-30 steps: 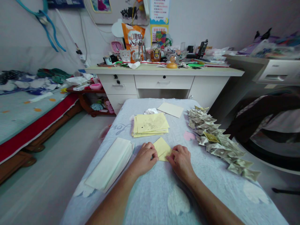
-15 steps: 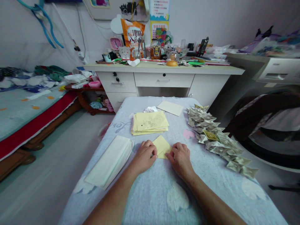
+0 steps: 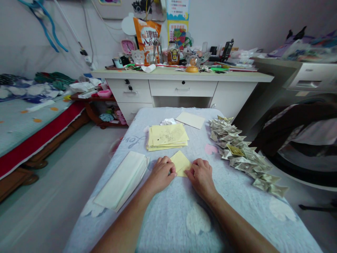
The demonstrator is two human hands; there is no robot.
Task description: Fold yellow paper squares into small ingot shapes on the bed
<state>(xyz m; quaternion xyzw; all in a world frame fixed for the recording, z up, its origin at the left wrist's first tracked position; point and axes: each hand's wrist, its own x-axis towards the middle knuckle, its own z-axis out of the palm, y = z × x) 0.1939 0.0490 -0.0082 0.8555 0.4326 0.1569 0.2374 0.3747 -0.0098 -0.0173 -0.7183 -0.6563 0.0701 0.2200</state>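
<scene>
A small folded sheet of yellow paper (image 3: 180, 162) lies on the cloth-covered table between my hands, one corner pointing away from me. My left hand (image 3: 163, 173) is closed, its fingertips pinching the sheet's lower left edge. At the lower right edge, my right hand (image 3: 200, 175) pinches the paper with thumb and fingers. Just beyond is a stack of yellow paper (image 3: 168, 136) with a faint drawing on its top sheet. To the left of my left hand rests a pile of long folded white paper (image 3: 122, 181).
Rows of folded paper pieces (image 3: 239, 154) run down the table's right side. A pale sheet (image 3: 190, 119) and a crumpled white tissue (image 3: 168, 121) lie at the far end. Behind stands a white desk (image 3: 184, 75) crowded with items. A washing machine (image 3: 297, 80) is at right, a bed (image 3: 39, 123) at left.
Both hands keep their grip on the yellow paper with hardly any movement. The whole view has shifted slightly.
</scene>
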